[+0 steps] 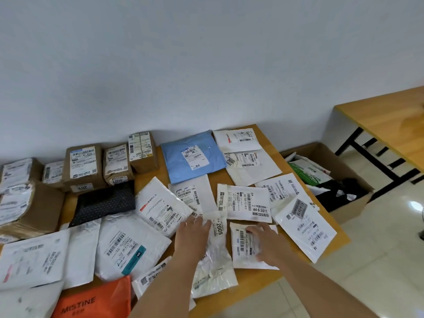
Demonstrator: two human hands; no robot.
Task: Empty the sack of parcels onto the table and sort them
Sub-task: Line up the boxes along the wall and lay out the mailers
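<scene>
My left hand (pixel 192 237) and right hand (pixel 267 243) lie flat and open on two white mailers among parcels spread over the table (pixel 298 270); boxes (pixel 83 165) line the wall. Emptying looks done, sorting well underway; no sack visible.

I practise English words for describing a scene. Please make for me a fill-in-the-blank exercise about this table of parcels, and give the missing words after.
1. The orange bag at the near edge shows the word ____.
2. The left hand lies on a mailer labelled with the number ____.
3. The cardboard boxes stand in a row against the ____.
4. The mailer near the wall is ____ in colour.

Missing words: MISTINE; 2005; wall; blue
</scene>
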